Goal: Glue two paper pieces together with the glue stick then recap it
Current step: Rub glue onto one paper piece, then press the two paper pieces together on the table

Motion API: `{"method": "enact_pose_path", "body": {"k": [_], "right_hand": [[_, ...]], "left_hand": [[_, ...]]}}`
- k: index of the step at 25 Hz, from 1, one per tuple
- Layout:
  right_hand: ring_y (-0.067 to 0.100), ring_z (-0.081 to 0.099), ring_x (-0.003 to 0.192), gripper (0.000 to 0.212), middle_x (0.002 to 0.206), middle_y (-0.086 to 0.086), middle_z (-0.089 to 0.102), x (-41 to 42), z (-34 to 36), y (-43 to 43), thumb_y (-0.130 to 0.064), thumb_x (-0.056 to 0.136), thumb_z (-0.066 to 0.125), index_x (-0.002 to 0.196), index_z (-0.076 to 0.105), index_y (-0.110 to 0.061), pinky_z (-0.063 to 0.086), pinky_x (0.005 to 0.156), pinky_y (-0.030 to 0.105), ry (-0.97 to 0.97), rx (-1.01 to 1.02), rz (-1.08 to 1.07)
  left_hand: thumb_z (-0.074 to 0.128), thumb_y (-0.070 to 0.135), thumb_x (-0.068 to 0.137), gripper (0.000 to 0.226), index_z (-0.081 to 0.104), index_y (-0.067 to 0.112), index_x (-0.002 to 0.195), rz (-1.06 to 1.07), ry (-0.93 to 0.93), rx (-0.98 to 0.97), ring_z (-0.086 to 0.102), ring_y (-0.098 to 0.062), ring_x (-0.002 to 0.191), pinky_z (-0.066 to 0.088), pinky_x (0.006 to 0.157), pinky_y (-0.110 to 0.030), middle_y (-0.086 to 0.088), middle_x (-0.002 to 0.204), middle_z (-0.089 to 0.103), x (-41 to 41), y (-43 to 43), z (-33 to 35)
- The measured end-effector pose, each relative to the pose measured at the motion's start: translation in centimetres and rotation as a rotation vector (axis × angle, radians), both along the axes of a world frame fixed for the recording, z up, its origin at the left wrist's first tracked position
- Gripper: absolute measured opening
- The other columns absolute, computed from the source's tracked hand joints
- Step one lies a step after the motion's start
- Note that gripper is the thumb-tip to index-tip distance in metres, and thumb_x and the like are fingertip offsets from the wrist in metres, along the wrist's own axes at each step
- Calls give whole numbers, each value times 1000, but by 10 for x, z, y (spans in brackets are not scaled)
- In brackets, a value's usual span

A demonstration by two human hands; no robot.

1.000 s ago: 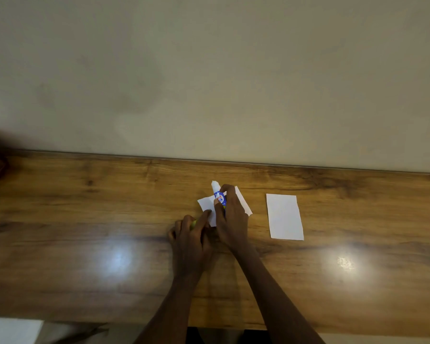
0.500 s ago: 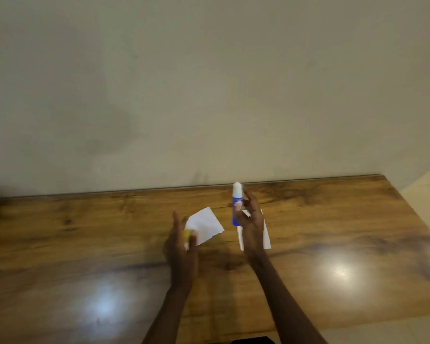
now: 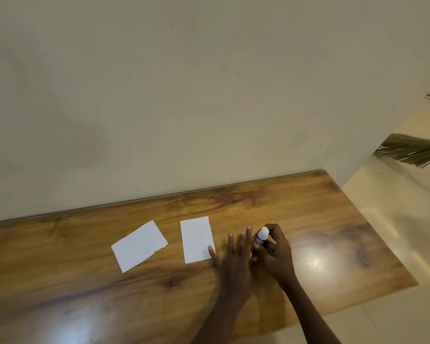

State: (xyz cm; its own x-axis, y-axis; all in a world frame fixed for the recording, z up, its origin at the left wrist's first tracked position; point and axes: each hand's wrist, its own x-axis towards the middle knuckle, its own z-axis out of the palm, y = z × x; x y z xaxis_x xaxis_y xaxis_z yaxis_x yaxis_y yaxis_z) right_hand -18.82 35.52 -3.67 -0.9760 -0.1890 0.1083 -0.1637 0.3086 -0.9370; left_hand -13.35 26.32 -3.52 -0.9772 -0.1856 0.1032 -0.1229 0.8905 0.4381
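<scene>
tilted paper piece (image 3: pixel 139 245) flat on wooden table (image 3: pixel 308 219) | second paper piece (image 3: pixel 196 238) just right, apart | left hand (image 3: pixel 236 259) fingers spread, thumb tip touching its near corner, blocking lower glue stick (image 3: pixel 262 236) | stick upright, pinched by right hand (image 3: pixel 277 252) | broom (image 3: pixel 412 151) far right

The glue stick (image 3: pixel 261 238) carries a blue label (image 3: pixel 260 242) with pale print. It is too small to read.

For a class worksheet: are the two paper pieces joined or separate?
Separate. The left paper piece and the right paper piece lie flat on the wooden table, bare wood showing between them.
</scene>
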Motion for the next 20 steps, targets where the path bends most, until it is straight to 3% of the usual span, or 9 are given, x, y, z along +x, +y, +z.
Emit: {"method": "enact_pose_path", "body": {"k": [3,5,7,9,11,14,15,17,20], "right_hand": [[17,63,81,47,86,2,61,0,-6,4,15,71,60,88,49,-28,54,67,15,-4,14,31],[20,63,83,53,92,6,61,2,-2,4,20,68,58,94,50,-25,56,68,18,-23,-10,37],[18,60,96,58,107,11,58,4,8,8,23,64,58,107,49,-16,54,73,13,-61,-94,4],[18,50,115,58,121,8,52,10,23,13,16,67,58,118,45,-9,43,94,12,-13,-166,-113],[19,45,120,52,121,9,52,23,41,7,3,65,52,116,47,-7,36,102,19,204,-111,-295],[19,52,104,28,103,15,61,52,53,-48,-7,75,46,102,52,-5,38,94,14,541,94,-216],[16,54,96,22,97,15,64,60,51,-75,-9,79,45,99,53,-7,39,85,9,531,165,-82],[18,60,91,19,104,16,65,69,42,-126,-11,84,49,102,54,-9,41,74,13,318,315,109],[31,39,125,50,142,15,36,48,22,-165,-21,88,51,131,30,-8,36,98,41,-20,689,37]], "left_hand": [[54,23,86,82,-9,35,136,-3,-73,91,8,-30,138,-20,100,-63,-2,150,24,-3,0,-10],[43,31,90,80,-25,40,129,-21,-116,60,-9,-27,139,-27,97,-55,0,154,2,-5,-2,-14],[35,50,88,73,-28,45,124,-79,-128,134,-23,-22,135,-30,95,-50,5,148,-18,-5,-13,-9],[32,59,83,70,-23,46,125,-121,-43,274,-24,-11,132,-26,101,-46,16,142,-23,1,-38,2],[44,45,86,71,-11,46,131,-36,98,406,-12,-1,134,-14,109,-38,27,141,-10,15,-75,13],[51,16,87,47,36,18,132,335,305,378,38,-33,129,28,107,-50,-9,141,41,40,-143,22],[53,11,86,39,47,8,125,466,310,342,51,-39,116,43,95,-52,-20,129,54,46,-163,24],[55,6,85,30,55,-2,113,626,247,294,61,-42,98,52,80,-47,-27,113,63,54,-189,26],[57,-1,81,25,60,-4,105,651,197,310,64,-39,91,52,76,-40,-25,104,67,66,-207,27]]}}
